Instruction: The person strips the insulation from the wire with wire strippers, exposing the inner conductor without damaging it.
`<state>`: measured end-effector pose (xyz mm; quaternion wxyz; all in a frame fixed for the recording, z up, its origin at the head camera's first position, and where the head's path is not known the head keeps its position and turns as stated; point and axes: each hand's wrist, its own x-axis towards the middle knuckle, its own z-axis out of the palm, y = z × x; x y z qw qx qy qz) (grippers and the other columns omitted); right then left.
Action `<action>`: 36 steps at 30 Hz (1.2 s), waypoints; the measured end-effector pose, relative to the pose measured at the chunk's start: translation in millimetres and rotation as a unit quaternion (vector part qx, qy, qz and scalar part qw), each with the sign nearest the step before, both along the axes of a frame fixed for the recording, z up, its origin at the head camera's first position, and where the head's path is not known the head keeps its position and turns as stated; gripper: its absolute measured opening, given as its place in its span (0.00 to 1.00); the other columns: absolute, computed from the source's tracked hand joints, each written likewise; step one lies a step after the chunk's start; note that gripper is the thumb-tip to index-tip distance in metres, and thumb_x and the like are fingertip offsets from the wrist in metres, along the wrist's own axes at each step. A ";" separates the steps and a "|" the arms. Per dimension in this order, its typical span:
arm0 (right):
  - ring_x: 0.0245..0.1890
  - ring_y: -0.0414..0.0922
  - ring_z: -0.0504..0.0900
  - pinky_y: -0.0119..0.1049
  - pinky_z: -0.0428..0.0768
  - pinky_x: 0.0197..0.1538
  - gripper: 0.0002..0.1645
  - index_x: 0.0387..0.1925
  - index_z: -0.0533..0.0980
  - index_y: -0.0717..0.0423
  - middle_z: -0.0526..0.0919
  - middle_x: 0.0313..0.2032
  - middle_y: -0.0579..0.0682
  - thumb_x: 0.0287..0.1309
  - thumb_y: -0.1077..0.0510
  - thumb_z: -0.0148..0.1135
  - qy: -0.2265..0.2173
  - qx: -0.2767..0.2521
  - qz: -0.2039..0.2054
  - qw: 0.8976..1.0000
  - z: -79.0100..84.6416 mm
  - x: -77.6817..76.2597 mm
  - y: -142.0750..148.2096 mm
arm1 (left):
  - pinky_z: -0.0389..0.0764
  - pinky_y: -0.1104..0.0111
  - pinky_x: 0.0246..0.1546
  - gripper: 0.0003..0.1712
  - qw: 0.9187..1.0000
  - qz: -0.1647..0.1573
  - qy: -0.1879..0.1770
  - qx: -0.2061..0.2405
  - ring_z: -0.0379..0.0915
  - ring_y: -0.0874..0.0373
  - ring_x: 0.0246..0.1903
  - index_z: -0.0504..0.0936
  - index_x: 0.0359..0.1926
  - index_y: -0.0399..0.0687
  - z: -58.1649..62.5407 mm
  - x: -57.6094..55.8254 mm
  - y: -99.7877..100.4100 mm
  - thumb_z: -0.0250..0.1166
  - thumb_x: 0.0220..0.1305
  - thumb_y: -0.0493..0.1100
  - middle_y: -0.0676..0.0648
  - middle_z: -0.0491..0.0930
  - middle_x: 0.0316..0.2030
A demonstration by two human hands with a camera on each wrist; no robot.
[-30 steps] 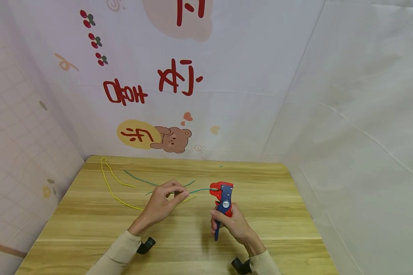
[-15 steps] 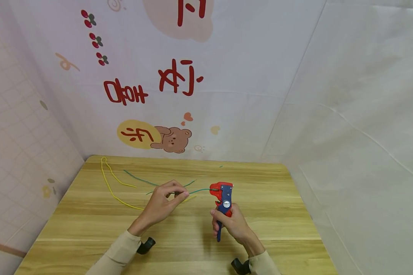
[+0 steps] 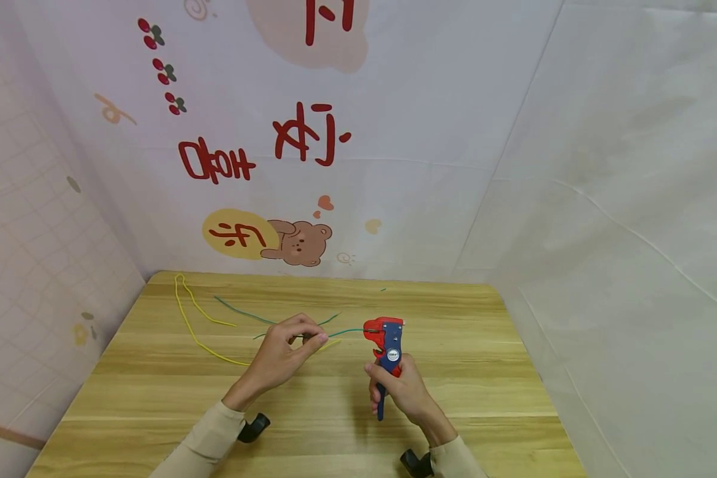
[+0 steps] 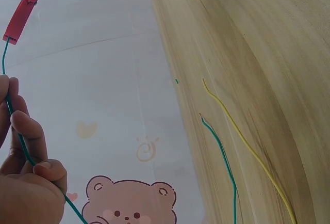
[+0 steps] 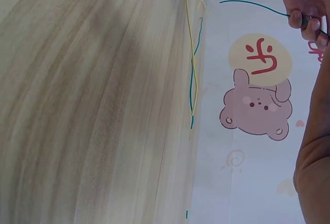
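My left hand pinches a green wire between thumb and fingertips above the table. In the left wrist view, the wire runs along the curled fingers and up into the tool's red mouth. A red and blue wire stripper stands upright in my right hand, which grips its handles with the thumb across the front. The wire's far end sits in the red head, so its tip is hidden. In the right wrist view, the wire's other end sticks out past my left hand.
A loose green wire and a long bent yellow wire lie on the wooden table, partly behind my left hand. A tiny green offcut lies near the back edge. A printed cloth wall rises behind.
The lower end of the stripper's blue handle has shifted slightly to the right within my right hand. My left hand and the wire have stayed in place.
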<state>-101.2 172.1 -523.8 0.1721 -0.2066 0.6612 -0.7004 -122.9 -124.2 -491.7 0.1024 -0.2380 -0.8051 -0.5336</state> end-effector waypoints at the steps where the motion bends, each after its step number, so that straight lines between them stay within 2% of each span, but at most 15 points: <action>1: 0.18 0.38 0.87 0.48 0.91 0.25 0.26 0.30 0.72 0.78 0.73 0.19 0.69 0.86 0.59 0.59 0.000 0.002 -0.001 1.000 -0.2 -0.3 -0.1 | 0.72 0.71 0.33 0.07 1.000 0.000 0.000 0.000 0.74 0.66 0.32 0.94 0.44 0.62 0.0 0.0 0.1 0.73 0.80 0.42 0.57 0.89 0.41; 6: 0.17 0.38 0.86 0.49 0.90 0.24 0.26 0.31 0.72 0.78 0.76 0.17 0.59 0.85 0.60 0.59 -0.004 0.009 -0.009 1.000 0.2 -0.8 -1.0 | 0.74 0.72 0.33 0.07 1.000 -0.002 0.004 0.003 0.75 0.66 0.32 0.94 0.44 0.61 -0.8 -0.9 0.5 0.73 0.80 0.41 0.56 0.89 0.41; 8: 0.17 0.39 0.85 0.48 0.90 0.24 0.25 0.31 0.72 0.78 0.75 0.17 0.61 0.84 0.61 0.59 -0.004 0.009 -0.012 1.000 0.8 -0.4 -1.5 | 0.75 0.72 0.33 0.07 1.000 -0.002 0.005 0.002 0.75 0.66 0.32 0.94 0.44 0.61 -1.3 -1.4 0.6 0.73 0.80 0.41 0.56 0.89 0.41; 13: 0.17 0.38 0.84 0.49 0.89 0.23 0.24 0.31 0.71 0.79 0.71 0.20 0.74 0.83 0.62 0.59 0.004 0.014 -0.017 1.000 0.5 0.0 -2.5 | 0.74 0.73 0.33 0.07 1.000 0.000 0.006 -0.002 0.74 0.66 0.32 0.94 0.44 0.62 -1.5 -2.0 0.8 0.73 0.80 0.41 0.57 0.89 0.41; 16: 0.16 0.38 0.84 0.48 0.89 0.23 0.24 0.31 0.70 0.79 0.70 0.20 0.76 0.83 0.62 0.59 0.006 0.017 -0.021 1.000 -1.1 -0.1 -2.6 | 0.74 0.72 0.33 0.07 1.000 -0.001 0.004 -0.003 0.74 0.66 0.31 0.93 0.44 0.62 -0.9 -1.6 1.0 0.73 0.80 0.41 0.57 0.89 0.41; 25: 0.15 0.38 0.83 0.51 0.87 0.20 0.22 0.32 0.70 0.78 0.71 0.18 0.72 0.82 0.63 0.58 0.004 0.019 -0.028 0.999 -2.1 -0.3 -3.9 | 0.75 0.72 0.35 0.07 1.000 0.003 0.000 -0.005 0.74 0.66 0.33 0.93 0.44 0.62 0.5 -0.1 1.9 0.73 0.80 0.41 0.57 0.88 0.42; 34: 0.15 0.38 0.82 0.45 0.87 0.20 0.22 0.32 0.70 0.78 0.70 0.17 0.69 0.82 0.63 0.58 -0.008 0.014 -0.025 1.000 -1.5 -0.5 -4.3 | 0.75 0.72 0.36 0.07 1.000 0.002 0.001 -0.001 0.74 0.66 0.33 0.93 0.43 0.61 -1.1 -1.0 1.6 0.73 0.80 0.40 0.56 0.87 0.40; 36: 0.15 0.38 0.82 0.45 0.87 0.20 0.21 0.32 0.70 0.78 0.72 0.17 0.65 0.82 0.63 0.57 -0.011 0.018 -0.027 0.999 -1.9 -0.6 -4.4 | 0.75 0.72 0.35 0.07 1.000 0.002 0.000 0.000 0.74 0.66 0.33 0.93 0.43 0.61 -1.7 -1.1 1.5 0.73 0.80 0.40 0.56 0.87 0.39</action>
